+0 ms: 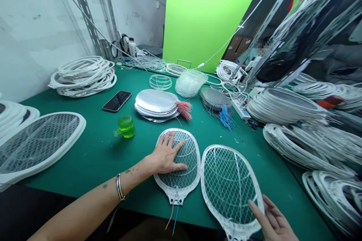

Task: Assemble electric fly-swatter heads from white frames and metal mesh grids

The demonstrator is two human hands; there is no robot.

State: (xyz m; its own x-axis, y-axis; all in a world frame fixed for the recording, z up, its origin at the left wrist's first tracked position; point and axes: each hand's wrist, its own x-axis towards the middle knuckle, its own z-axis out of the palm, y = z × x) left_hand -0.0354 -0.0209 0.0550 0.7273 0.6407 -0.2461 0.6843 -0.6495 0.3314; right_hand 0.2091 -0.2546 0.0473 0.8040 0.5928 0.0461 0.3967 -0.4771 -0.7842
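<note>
My left hand (166,155) lies flat, fingers spread, on the mesh of a white mosquito swatter head (193,158). A pink and a blue wire hang from that head's neck, past the table's front edge. Just to its right is a second white swatter head (208,192) with a netted grid, its neck at the table edge. My right hand (273,218) grips this one by its lower right rim, thumb over the frame and fingers at the outer side. Beyond them lie a stack of silver mesh sheets (157,101) with red wires and a darker mesh stack (215,99) with blue wires.
A green tape roll (126,126) and a phone (117,101) lie left of centre. White frames are piled at left (85,75) and right (285,105). Assembled swatter heads (42,143) sit front left. A power strip (240,109) and a green panel (203,19) are farther back.
</note>
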